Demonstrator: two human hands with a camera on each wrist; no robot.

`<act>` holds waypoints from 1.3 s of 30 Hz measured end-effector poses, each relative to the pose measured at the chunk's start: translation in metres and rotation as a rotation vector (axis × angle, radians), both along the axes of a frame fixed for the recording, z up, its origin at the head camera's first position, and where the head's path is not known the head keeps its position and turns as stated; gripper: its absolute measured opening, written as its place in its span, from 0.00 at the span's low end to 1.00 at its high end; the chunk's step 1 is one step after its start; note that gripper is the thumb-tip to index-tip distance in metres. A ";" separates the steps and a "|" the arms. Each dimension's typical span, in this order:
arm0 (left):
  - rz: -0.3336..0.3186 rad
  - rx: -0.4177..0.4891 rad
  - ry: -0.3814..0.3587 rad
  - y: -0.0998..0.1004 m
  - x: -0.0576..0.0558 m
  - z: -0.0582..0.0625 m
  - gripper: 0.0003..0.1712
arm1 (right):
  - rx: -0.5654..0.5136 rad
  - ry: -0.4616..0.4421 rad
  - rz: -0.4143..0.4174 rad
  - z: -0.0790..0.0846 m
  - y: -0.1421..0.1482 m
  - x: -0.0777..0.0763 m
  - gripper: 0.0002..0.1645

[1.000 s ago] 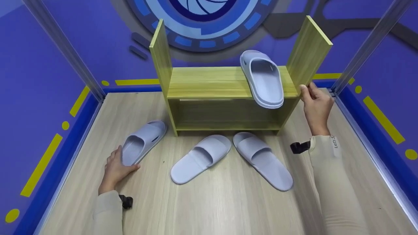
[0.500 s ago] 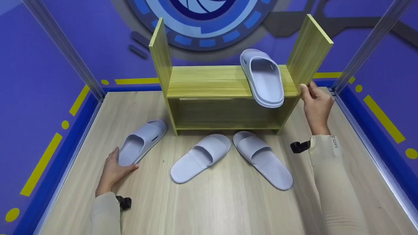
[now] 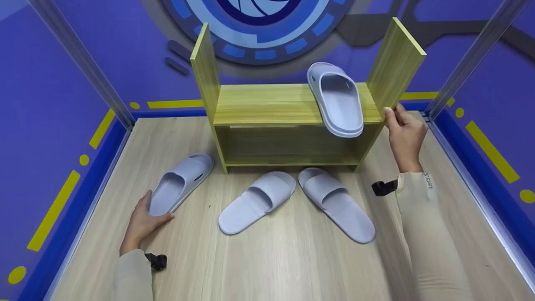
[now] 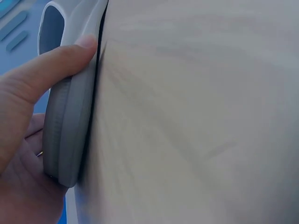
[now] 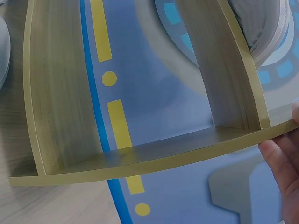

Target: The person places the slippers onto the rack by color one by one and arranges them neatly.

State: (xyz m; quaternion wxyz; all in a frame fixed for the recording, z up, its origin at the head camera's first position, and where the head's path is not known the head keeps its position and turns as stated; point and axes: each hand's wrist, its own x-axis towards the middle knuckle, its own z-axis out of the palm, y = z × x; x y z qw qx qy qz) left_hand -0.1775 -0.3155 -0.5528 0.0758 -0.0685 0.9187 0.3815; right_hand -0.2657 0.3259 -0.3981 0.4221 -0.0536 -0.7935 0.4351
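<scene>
A pale grey-lavender clog slipper [image 3: 177, 184] lies on the wood-grain surface at the left, toe angled toward the rack. My left hand [image 3: 142, 221] is around its heel end, fingers along the outer side. In the left wrist view the thumb [image 4: 70, 58] lies on the near side of the sole, and the other fingers are partly hidden behind the slipper. My right hand [image 3: 407, 136] pinches the front edge of the right side panel of a yellowish wooden shoe rack [image 3: 263, 104]. A matching clog slipper [image 3: 340, 104] sits on the rack's upper shelf, its heel overhanging the front.
Two open-toe slide slippers, one on the left [image 3: 257, 205] and one on the right [image 3: 338, 207], lie in front of the rack, toes toward each other. The rack's lower shelf [image 3: 292, 161] is behind them. Blue patterned walls [image 3: 50, 104] enclose the back and sides.
My left hand has slid back slightly toward the slipper's heel, showing more of the insole. The slipper, the rack and my right hand have stayed in place.
</scene>
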 end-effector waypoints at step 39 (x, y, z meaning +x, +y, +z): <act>-0.077 -0.002 -0.070 -0.004 0.027 0.032 0.65 | -0.030 0.016 0.019 0.000 -0.001 0.001 0.17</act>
